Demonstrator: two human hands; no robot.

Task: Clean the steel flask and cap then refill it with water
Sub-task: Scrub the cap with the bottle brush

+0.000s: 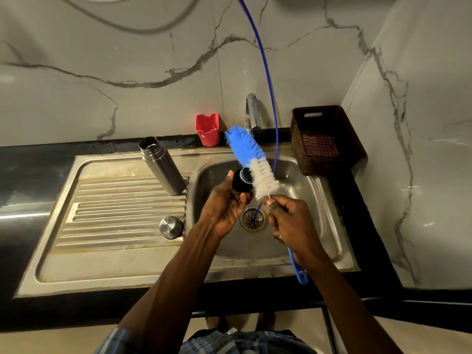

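Two bare hands are being held over a steel sink basin [301, 180], seen from above. A small black flask stopper [242, 182], round and ringed with a pale seal, is being gripped in the curled fingers and thumb of the left hand [227, 208], its open end turned toward a bottle brush [251, 162]. The brush's blue and white bristles are being pressed against the stopper, while its thin stem is being pinched just below the bristles by the right hand [291, 223], with the blue handle trailing out past the wrist. The steel flask [162, 166] is standing upright and uncapped on the ribbed draining board [122, 215], left of the basin, and a round steel cap [171, 226] is resting near the board's front corner. Judged by its looks, the stopper is being treated as light and rigid, likely slick when wet, so a grip around its outer wall seems best. The flask is probably stiff, smooth and slippery, best taken round its body. A red cup [207, 129], a tap [252, 112] and a brown woven basket [329, 139] are standing behind.
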